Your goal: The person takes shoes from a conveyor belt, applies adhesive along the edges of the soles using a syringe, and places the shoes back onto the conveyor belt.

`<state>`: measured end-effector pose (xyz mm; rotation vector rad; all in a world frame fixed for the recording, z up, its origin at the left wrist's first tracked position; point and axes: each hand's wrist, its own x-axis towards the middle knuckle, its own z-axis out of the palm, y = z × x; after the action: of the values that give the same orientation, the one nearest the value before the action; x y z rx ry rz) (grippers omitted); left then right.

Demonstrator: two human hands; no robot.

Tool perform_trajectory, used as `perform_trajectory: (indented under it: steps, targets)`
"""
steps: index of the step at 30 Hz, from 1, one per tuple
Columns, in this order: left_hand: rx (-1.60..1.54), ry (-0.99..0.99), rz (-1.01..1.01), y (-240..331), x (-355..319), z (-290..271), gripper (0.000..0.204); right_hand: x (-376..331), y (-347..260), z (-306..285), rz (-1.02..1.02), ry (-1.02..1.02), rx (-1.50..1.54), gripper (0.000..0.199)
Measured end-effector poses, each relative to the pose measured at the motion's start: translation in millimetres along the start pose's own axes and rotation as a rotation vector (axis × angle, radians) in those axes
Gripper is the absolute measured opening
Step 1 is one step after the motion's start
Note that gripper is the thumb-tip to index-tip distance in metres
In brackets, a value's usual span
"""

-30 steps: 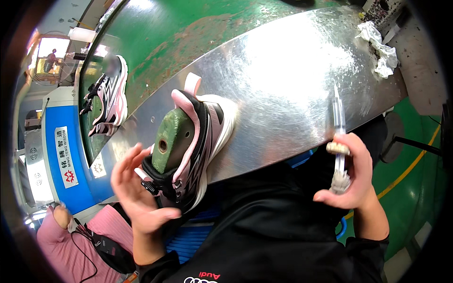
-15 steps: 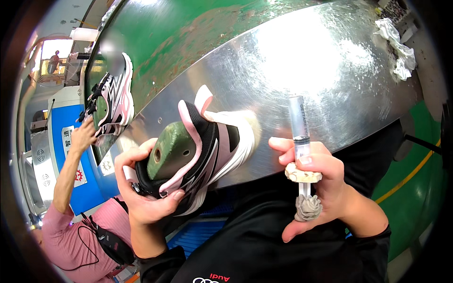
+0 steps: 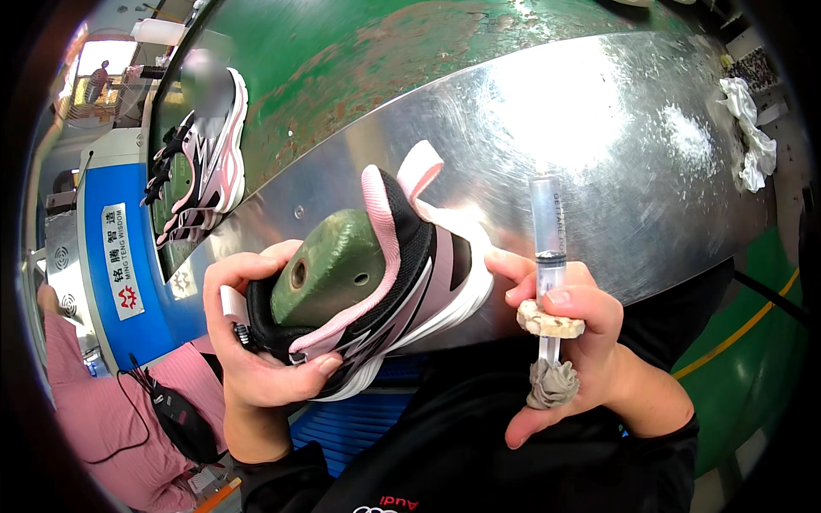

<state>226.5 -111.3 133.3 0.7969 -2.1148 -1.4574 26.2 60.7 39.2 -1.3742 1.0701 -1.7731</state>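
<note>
My left hand is wrapped round the tongue end of a black, pink and white sneaker, which I hold tilted above the metal table edge. A green shoe last with two holes fills its opening. In my right hand is a clear syringe, upright with its barrel pointing away from me. A cream ring wraps the syringe's flange, and a wad of grey material covers the plunger end. The fingertips of my right hand are close to the shoe's white heel; whether they touch it, I cannot tell.
A steel table borders a green conveyor belt, where another sneaker stands at far left. Crumpled white tissue and white powder lie at the right. A person in a pink shirt is at left, beside a blue-and-white machine.
The shoe has shifted right, its heel now close to my right hand. My right hand stays nearly in place with the syringe. The person's arm at left has drawn back from the other sneaker.
</note>
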Motion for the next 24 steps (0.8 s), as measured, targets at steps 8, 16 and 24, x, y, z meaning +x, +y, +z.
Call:
perform_trajectory:
  steps: [8, 16, 24]
  targets:
    - [-0.026, -0.034, 0.048, -1.6, -6.0, 1.4, 0.074, -1.0, -0.3, 4.6, 0.001, 0.023, -0.004, 0.091]
    - [0.017, -0.066, 0.078, -1.3, -10.4, -0.3, 0.075, -3.2, -1.8, 6.8, 0.014, 0.038, -0.022, 0.089]
    - [0.032, -0.059, 0.078, -5.2, -11.3, -2.0, 0.078, -4.8, 1.3, 11.3, -0.003, 0.045, 0.005, 0.089]
